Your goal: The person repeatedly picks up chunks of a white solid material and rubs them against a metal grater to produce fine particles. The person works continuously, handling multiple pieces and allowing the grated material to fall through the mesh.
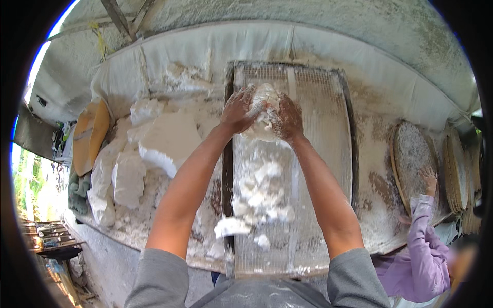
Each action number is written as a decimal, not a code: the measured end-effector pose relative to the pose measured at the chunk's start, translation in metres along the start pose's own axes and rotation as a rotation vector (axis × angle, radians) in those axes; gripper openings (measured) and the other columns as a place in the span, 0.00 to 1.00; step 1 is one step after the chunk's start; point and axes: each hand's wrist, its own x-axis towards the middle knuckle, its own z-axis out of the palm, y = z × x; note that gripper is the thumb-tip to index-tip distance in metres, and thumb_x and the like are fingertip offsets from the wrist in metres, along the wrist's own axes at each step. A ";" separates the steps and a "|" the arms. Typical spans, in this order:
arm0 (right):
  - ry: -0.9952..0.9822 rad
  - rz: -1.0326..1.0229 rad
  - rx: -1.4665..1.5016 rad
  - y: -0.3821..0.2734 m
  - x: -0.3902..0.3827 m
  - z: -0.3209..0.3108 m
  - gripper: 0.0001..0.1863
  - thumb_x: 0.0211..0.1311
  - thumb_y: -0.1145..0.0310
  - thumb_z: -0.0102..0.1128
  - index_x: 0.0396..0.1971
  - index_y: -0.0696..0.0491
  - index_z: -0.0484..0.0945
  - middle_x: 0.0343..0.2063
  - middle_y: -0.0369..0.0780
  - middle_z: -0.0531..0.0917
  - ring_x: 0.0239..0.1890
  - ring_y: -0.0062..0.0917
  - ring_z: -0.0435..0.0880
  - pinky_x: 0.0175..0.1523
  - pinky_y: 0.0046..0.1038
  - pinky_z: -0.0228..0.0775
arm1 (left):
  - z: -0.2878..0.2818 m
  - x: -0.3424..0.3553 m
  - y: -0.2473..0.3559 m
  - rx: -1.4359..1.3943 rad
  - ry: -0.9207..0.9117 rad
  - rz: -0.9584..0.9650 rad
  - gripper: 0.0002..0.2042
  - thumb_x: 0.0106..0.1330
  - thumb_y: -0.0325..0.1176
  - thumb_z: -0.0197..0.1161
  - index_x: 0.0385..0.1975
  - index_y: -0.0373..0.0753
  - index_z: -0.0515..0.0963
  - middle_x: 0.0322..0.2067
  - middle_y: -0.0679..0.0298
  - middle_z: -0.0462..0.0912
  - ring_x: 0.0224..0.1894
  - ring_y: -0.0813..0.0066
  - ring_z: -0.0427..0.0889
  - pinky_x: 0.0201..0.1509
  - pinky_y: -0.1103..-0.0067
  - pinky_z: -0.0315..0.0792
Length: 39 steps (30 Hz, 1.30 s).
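Near: loose white chunks (259,187) strewn on wire-mesh screen (326,143). Beyond, over screen's far half: white lump (266,95) between left hand (239,110) and right hand (290,118). Fingers bent round its sides; fingertip pinch, cannot tell. Likely best: squeeze evenly, crumble small, keep bits inside dark frame (228,179) (one chunk (231,227) lies across it). Farthest: pale sheet (257,43) against wall (380,25).

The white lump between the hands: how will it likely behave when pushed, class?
The white lump probably crumbles easily, as loose white chunks lie on the mesh nearby. It may feel powdery, since the fingers look dusted white.
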 end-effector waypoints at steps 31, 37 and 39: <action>-0.057 -0.141 0.083 -0.027 -0.083 -0.009 0.30 0.59 0.43 0.66 0.53 0.49 0.82 0.56 0.43 0.83 0.60 0.40 0.77 0.68 0.44 0.64 | 0.028 -0.115 0.044 -0.055 0.479 0.124 0.11 0.62 0.37 0.64 0.40 0.38 0.82 0.43 0.50 0.85 0.46 0.45 0.82 0.50 0.57 0.75; 0.110 -0.106 -0.047 -0.063 -0.120 -0.018 0.28 0.62 0.46 0.66 0.57 0.46 0.81 0.59 0.44 0.80 0.68 0.40 0.70 0.76 0.44 0.53 | 0.031 -0.149 0.070 -0.447 0.387 0.028 0.31 0.73 0.51 0.48 0.69 0.34 0.66 0.72 0.48 0.62 0.73 0.49 0.63 0.78 0.61 0.48; 0.169 -0.091 -0.238 -0.045 -0.064 0.001 0.26 0.65 0.49 0.62 0.59 0.46 0.79 0.64 0.44 0.75 0.72 0.40 0.65 0.77 0.41 0.52 | 0.039 -0.089 0.048 -0.087 0.435 -0.028 0.34 0.72 0.53 0.49 0.72 0.36 0.63 0.73 0.49 0.61 0.74 0.50 0.60 0.80 0.62 0.42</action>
